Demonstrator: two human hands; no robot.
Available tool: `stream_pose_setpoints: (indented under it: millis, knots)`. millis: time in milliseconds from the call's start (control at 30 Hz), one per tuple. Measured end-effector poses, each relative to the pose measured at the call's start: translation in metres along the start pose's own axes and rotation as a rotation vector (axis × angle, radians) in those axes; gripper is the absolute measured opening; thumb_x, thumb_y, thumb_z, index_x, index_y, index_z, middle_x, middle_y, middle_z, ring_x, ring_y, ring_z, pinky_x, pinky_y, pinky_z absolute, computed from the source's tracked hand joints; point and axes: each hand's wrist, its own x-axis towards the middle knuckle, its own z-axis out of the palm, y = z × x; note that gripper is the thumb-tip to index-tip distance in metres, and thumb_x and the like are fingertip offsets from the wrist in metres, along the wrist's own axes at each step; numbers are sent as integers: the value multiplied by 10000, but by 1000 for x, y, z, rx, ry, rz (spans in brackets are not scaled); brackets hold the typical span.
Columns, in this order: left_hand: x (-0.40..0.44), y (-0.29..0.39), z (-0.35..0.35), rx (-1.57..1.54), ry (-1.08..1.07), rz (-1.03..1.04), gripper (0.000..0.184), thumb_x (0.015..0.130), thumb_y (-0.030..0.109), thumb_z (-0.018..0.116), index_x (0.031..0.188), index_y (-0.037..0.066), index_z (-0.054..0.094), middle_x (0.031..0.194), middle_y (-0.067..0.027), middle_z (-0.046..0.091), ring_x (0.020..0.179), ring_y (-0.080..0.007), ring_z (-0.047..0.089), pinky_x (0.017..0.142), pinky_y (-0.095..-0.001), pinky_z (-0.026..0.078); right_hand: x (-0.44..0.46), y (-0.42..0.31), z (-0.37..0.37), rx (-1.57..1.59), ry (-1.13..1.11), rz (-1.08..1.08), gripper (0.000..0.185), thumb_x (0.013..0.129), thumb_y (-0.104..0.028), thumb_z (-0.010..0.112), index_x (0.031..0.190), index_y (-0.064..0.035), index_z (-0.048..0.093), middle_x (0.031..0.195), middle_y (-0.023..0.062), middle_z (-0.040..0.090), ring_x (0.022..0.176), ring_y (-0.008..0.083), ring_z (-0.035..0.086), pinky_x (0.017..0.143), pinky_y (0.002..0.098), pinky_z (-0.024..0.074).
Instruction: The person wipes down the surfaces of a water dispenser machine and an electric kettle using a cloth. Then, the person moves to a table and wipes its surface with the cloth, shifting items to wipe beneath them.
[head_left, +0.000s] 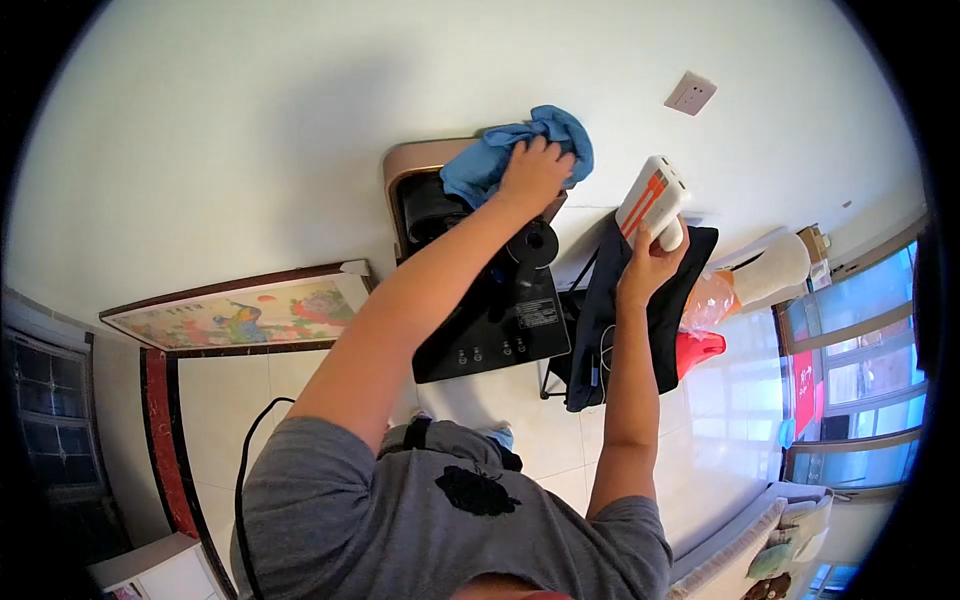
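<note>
My left hand [538, 175] presses a crumpled blue cloth [480, 168] against the top back edge of a black appliance [485, 335] with a brown-gold frame. Its fingers are bent into the cloth. My right hand [650, 262] is raised to the right of the appliance, wrapped round the lower end of a white power bank [645, 195] with orange stripes. A rounded white piece [671, 236] shows beside my fingers; whether it belongs to the power bank I cannot tell. On the appliance sits a round black part [532, 244], partly beside my left forearm.
A black folding chair [585, 340] with a white cable stands right of the appliance. Behind it are a clear plastic bag [712, 300] and a red item [698, 350]. A framed picture [245, 312] leans at the left wall. A socket [690, 93] is on the wall.
</note>
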Motion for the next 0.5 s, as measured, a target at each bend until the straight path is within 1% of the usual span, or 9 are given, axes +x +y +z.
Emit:
stream_pose_setpoints:
  millis: [67, 100, 167, 233, 267, 300, 367, 433, 500]
  knots:
    - [-16, -19, -18, -37, -62, -34, 207, 858, 251, 582, 1017, 121, 610, 1011, -59, 599, 1015, -264, 543, 816, -453, 459, 3, -1, 5, 5, -35, -29, 502, 838, -49, 689, 1260, 1, 422, 1172, 112, 524, 1059, 200, 551, 910, 321, 466]
    - [-28, -32, -32, -70, -38, -50, 188, 860, 251, 579, 983, 111, 605, 997, -58, 595, 1022, -272, 538, 821, -445, 459, 4, -3, 11, -27, -61, -24, 515, 833, -51, 696, 1266, 1, 424, 1176, 111, 522, 1060, 197, 550, 904, 317, 467]
    - [-50, -61, -51, -132, 9, -41, 212, 884, 247, 565, 990, 68, 605, 1006, -86, 608, 1012, -300, 539, 846, -432, 455, 10, 5, 19, -82, -118, -34, 556, 813, -60, 721, 1286, -13, 433, 1183, 111, 518, 1050, 186, 553, 866, 298, 480]
    - [-66, -80, -68, -181, 38, -31, 226, 893, 246, 560, 998, 49, 601, 1016, -102, 612, 1011, -309, 541, 857, -427, 452, 14, 11, 34, -166, -161, -94, 587, 757, -56, 751, 1276, -38, 478, 1199, 108, 527, 1032, 189, 557, 813, 291, 504]
    - [-74, -84, -78, -197, 32, -86, 236, 905, 242, 551, 1006, 33, 596, 1024, -118, 613, 1011, -317, 542, 868, -418, 448, 14, 13, 43, -183, -183, -50, 586, 737, -72, 767, 1260, -43, 506, 1188, 107, 548, 1017, 187, 567, 793, 296, 516]
    - [-83, -88, -86, -213, 25, -143, 247, 917, 238, 542, 1013, 16, 591, 1032, -134, 615, 1011, -325, 544, 879, -410, 445, 15, -1, 55, -291, -223, -121, 572, 737, -76, 765, 1251, -48, 516, 1170, 115, 567, 998, 200, 587, 782, 311, 527]
    - [-101, -100, -90, -243, 94, -199, 248, 916, 237, 540, 993, 6, 586, 997, -140, 618, 996, -332, 545, 869, -416, 448, 17, 5, 74, -305, -307, -278, 571, 725, -72, 762, 1241, -39, 518, 1135, 132, 589, 988, 223, 611, 763, 316, 533]
    - [-115, -109, -100, -272, 165, -253, 251, 915, 237, 539, 972, -4, 581, 961, -147, 620, 981, -339, 547, 860, -422, 451, 19, 9, 92, -320, -397, -346, 575, 707, -92, 764, 1228, -56, 525, 1098, 142, 599, 950, 255, 637, 741, 330, 542]
    - [-132, -115, -110, -466, 82, -588, 305, 953, 267, 509, 1056, -10, 585, 1015, -144, 634, 1013, -303, 571, 872, -384, 463, 20, 12, 108, -396, -449, -496, 564, 698, -146, 757, 1215, -105, 536, 1058, 121, 601, 852, 301, 649, 706, 376, 555]
